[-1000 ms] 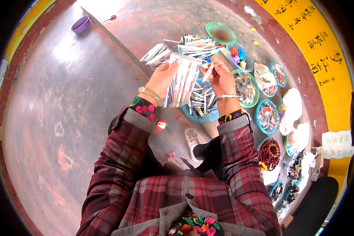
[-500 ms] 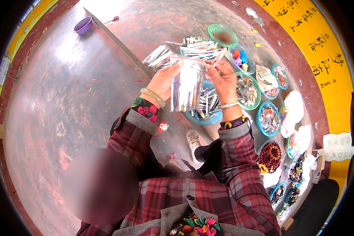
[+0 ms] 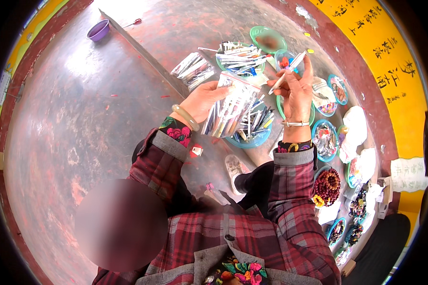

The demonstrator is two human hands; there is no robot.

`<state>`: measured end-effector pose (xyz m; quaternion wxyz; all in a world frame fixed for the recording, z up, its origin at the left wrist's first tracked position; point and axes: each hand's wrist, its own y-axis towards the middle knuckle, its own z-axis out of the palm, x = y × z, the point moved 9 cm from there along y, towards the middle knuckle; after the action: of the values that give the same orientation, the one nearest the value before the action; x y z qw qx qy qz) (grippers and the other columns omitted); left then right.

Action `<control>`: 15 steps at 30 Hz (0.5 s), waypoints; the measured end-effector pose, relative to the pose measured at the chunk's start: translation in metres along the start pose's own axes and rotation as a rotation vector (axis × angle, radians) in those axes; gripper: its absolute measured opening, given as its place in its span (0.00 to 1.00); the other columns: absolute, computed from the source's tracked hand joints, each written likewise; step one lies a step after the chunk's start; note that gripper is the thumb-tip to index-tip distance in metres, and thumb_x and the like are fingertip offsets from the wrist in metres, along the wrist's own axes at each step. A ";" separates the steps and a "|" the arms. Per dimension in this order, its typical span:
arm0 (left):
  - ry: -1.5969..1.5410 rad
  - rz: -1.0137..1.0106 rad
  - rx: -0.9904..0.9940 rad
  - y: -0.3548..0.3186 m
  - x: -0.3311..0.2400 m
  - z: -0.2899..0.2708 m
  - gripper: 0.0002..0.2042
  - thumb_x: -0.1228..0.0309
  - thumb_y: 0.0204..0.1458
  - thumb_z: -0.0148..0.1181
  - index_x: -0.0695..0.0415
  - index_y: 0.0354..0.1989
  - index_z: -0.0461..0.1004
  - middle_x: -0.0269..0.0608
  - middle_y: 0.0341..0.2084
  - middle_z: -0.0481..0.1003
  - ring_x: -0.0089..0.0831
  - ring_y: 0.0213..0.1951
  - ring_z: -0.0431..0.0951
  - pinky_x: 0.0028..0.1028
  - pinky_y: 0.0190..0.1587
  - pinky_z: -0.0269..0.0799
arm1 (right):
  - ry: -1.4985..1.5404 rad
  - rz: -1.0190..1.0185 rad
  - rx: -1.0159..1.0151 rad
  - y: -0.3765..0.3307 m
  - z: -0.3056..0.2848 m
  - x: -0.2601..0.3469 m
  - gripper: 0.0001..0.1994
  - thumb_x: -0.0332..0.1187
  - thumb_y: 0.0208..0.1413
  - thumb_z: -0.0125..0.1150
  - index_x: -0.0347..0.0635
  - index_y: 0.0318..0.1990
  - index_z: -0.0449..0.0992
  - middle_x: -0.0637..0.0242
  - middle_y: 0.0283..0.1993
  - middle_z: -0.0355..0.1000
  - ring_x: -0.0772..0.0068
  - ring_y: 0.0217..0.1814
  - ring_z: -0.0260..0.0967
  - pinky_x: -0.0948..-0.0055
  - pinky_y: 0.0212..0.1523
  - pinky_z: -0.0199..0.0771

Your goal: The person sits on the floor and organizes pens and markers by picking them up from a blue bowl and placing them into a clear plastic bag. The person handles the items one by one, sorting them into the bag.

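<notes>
My left hand [image 3: 202,102] grips a clear zip bag [image 3: 233,102] near its top edge; several pens stand inside, and the bag leans to the right. Off to its right, my right hand [image 3: 295,90] is raised, with a white pen [image 3: 288,71] pinched between thumb and fingers and tilted up to the right. Partly behind the bag, a blue basin [image 3: 257,140] holds many loose pens. Beyond the hands stands a green basket [image 3: 219,61] heaped with pens, and to its left another filled bag of pens [image 3: 193,71] lies on the floor.
Basins of small goods line the right side: a green one [image 3: 281,45], a blue one with metallic packets [image 3: 325,140] and one with dark red beads [image 3: 326,186]. A low ledge [image 3: 142,51] crosses the floor at far left, near a purple basin [image 3: 98,30].
My right hand has moved right, away from the bag, carrying the white pen. The bag in my left hand has tilted to the right.
</notes>
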<state>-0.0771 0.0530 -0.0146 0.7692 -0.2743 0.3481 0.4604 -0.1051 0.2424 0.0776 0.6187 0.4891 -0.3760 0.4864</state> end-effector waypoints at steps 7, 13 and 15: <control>0.033 -0.093 0.059 0.000 0.015 0.015 0.15 0.72 0.57 0.52 0.67 0.50 0.68 0.41 0.42 0.74 0.24 0.42 0.74 0.26 0.46 0.71 | 0.034 -0.002 -0.069 -0.002 0.008 -0.002 0.22 0.28 0.58 0.51 0.43 0.57 0.52 0.60 0.30 0.70 0.66 0.24 0.74 0.79 0.16 0.71; 0.086 -0.121 0.091 0.000 0.024 0.019 0.15 0.72 0.56 0.54 0.68 0.49 0.68 0.39 0.41 0.73 0.23 0.41 0.73 0.24 0.45 0.70 | 0.180 -0.069 -0.183 0.004 -0.008 -0.011 0.22 0.24 0.56 0.51 0.42 0.55 0.51 0.59 0.33 0.70 0.61 0.26 0.75 0.73 0.19 0.78; 0.076 -0.129 0.087 0.000 0.025 0.019 0.16 0.72 0.55 0.55 0.69 0.48 0.68 0.39 0.40 0.73 0.22 0.40 0.73 0.24 0.44 0.69 | 0.136 -0.078 -0.200 0.004 -0.008 -0.012 0.22 0.24 0.57 0.51 0.42 0.56 0.51 0.59 0.34 0.70 0.60 0.27 0.75 0.73 0.20 0.78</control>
<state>-0.0638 0.0796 -0.0226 0.7947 -0.2798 0.3781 0.3836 -0.1115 0.2476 0.0653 0.7070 0.4049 -0.3605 0.4541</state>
